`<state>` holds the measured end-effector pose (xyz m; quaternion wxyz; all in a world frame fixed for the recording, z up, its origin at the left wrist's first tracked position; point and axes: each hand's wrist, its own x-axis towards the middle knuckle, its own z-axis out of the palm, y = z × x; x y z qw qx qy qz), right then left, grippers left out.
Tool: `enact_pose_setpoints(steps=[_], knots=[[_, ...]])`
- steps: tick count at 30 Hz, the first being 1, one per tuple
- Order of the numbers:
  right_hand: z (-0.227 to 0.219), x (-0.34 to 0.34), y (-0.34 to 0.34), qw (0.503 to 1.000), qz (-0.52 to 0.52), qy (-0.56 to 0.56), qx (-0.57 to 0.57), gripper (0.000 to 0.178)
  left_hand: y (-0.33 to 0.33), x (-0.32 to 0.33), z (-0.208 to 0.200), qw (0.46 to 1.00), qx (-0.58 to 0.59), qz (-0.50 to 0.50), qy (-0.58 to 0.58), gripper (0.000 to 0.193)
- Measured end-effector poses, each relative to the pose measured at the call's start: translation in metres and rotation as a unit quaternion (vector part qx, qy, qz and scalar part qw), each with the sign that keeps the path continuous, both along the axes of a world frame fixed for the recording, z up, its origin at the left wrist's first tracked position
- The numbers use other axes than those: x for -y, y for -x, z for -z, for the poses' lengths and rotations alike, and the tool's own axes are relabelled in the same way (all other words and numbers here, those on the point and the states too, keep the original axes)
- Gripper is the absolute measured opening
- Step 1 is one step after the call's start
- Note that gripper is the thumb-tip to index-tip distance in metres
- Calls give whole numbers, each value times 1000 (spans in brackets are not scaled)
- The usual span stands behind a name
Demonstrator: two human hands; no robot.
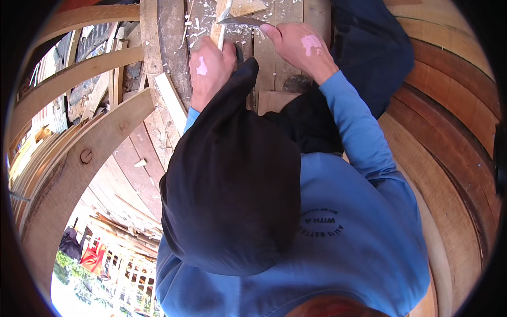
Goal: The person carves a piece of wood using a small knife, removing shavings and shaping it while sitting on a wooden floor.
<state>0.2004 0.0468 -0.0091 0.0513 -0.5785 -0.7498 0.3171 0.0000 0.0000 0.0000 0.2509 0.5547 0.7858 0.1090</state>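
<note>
My left hand (210, 66) is closed around a pale wooden stick (216, 33), which points away from me near the top edge of the view. A knife (242, 21) with a dark, slightly curved blade is gripped in my right hand (303, 46). Its blade points left, and the tip end lies at the stick just beyond my left fingers. The knife's handle is mostly hidden in my palm. Pale wood shavings (240, 39) are scattered on the planks beneath and around both hands. My dark-clothed knee (229, 185) rises close behind my left hand.
A flat pale wood strip (171, 98) lies left of my left forearm, and a small wood block (275, 101) sits between my legs. Thick curved timbers (87, 156) stand at left; stacked curved planks (449, 142) form a wall at right.
</note>
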Motion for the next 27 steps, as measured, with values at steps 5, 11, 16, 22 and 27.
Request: enact_pose_setpoints(steps=[5,11,16,22,27], knots=[[10,18,0,973,53,62,-217,63,-5,-7,0,998,39,-17,-50,43],[29,29,-5,889,235,281,-275,63,3,-5,-22,996,61,-37,-59,47],[39,19,-29,969,163,155,-101,58,5,-5,-15,994,57,-31,-89,46],[26,19,-41,914,202,255,-244,54,3,-2,-32,988,124,-43,-77,44],[26,22,-47,902,240,248,-258,53,10,2,-10,988,96,-3,-122,44]])
